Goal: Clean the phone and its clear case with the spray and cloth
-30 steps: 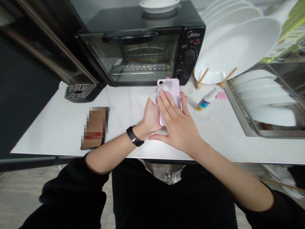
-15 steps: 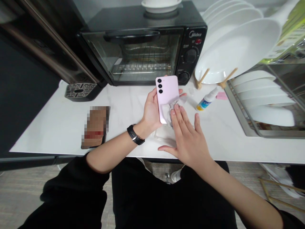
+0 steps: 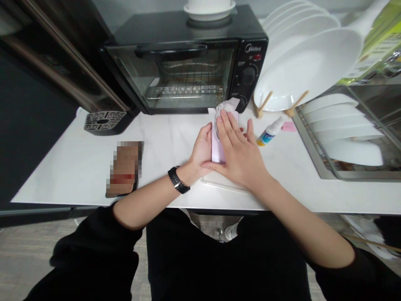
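Note:
My left hand grips a pale pink phone by its left edge, back side up, just above the white counter. My right hand lies flat over the phone with fingers stretched out, pressing a thin white wipe against its upper part. Most of the phone is hidden under the hand and wipe. A clear phone case lies on the counter right under my hands.
A black toaster oven stands behind, with a white dish on top. White plates stand in a rack at right, above a metal tray with more plates. A small spray bottle and a blurred dark phone lie on the counter.
My right hand slid with the wipe from the phone's lower part up to its top, covering the camera lenses that showed half a second ago. The left hand kept its hold.

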`<state>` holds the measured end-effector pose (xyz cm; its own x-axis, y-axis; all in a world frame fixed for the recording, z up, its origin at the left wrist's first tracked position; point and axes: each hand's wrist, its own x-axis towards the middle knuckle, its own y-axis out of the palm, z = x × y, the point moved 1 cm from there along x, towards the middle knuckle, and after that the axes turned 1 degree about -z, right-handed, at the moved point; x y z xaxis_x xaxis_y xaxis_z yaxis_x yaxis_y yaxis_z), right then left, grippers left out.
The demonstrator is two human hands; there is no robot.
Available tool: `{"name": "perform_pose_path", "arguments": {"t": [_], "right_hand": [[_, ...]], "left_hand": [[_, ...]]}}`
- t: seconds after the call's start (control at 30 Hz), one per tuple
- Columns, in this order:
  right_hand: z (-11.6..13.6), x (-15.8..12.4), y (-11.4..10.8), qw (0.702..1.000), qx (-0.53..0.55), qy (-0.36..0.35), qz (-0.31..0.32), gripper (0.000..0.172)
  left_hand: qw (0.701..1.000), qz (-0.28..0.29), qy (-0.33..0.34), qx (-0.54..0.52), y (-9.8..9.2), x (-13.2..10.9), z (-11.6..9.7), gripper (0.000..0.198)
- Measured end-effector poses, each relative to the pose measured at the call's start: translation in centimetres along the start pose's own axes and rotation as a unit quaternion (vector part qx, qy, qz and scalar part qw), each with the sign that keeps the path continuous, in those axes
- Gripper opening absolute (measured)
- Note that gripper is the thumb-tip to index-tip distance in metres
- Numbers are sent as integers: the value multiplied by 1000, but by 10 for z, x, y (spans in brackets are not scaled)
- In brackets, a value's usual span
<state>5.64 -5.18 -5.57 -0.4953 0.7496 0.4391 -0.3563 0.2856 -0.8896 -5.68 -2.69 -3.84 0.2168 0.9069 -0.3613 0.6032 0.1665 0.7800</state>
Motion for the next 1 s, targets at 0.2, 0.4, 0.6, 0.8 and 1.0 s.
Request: {"name": "perform_pose_path", "arguments": {"t": [0.2, 0.4, 0.6, 0.8, 1.0], "right_hand": [[35, -23, 0, 1000, 12, -24, 15, 112], [50, -56, -3, 1000, -10, -8, 28, 111], [38, -65, -3, 998, -23, 60, 0, 109], [6, -36, -6, 998, -23, 63, -21, 107], [-9, -2, -1, 998, -10, 54, -7, 105]], "left_hand": [[997, 62, -31, 29, -7, -6, -6, 61], [995, 88, 24, 50, -11, -6, -12, 56], [994, 97, 24, 35, -8, -3, -12, 59], [996, 71, 48, 22, -4, 0, -5, 51], [999, 2, 32, 31, -5, 6, -2, 47]]}}
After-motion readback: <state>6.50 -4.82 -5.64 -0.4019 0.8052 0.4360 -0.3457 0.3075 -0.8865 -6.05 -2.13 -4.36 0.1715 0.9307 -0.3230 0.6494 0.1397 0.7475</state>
